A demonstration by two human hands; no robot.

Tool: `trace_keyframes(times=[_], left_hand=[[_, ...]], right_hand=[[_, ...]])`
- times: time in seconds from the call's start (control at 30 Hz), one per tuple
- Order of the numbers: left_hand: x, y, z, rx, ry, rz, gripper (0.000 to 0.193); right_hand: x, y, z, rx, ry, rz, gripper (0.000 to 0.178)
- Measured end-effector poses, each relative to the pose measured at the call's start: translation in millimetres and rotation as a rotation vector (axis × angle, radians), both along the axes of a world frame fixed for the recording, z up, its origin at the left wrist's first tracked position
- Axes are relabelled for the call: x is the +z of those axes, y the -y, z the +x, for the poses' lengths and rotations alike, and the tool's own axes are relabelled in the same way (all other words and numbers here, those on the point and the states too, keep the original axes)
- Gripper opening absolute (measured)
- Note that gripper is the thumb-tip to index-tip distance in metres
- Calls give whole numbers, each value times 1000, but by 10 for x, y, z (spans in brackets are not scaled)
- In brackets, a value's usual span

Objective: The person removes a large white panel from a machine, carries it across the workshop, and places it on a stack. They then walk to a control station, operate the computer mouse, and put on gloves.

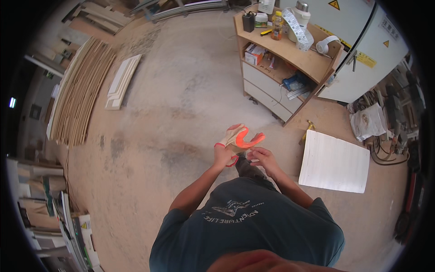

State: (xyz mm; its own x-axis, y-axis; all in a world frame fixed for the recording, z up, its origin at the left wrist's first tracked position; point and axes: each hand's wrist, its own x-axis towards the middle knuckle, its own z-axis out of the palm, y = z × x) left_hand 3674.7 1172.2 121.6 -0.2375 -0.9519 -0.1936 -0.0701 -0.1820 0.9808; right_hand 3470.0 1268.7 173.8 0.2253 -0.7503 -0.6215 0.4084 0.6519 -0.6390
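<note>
A work glove (232, 137) with a beige back, bright orange palm side and red cuff edge is drawn over the fingers of my left hand (221, 155). Its orange parts spread apart in a U shape, and the bare wrist shows below the cuff. The red edge hangs loose on the side toward my body. Close by on the right, my bare right hand (264, 159) has its fingers bent and pinched at the glove's lower edge. Exactly where the fingertips grip is too small to make out.
A wooden cabinet (312, 65) with a bottle, tape rolls and tools stands ahead right. A white board (334, 162) lies on the floor at right, near a yellow-handled hammer (308, 130). Stacked wood strips (84, 93) and white boards (122, 81) lie at left.
</note>
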Motion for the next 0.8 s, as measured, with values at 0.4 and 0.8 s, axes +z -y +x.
trace_keyframes(times=[0.4,0.8], left_hand=[[233,3332,633,-673,8,0,33],[-931,7089,3357,-195,535,426,21]], right_hand=[[-1406,3985,-1632,-908,-234,-9,39],[-2612,4914,-907,532,-590,430,31]])
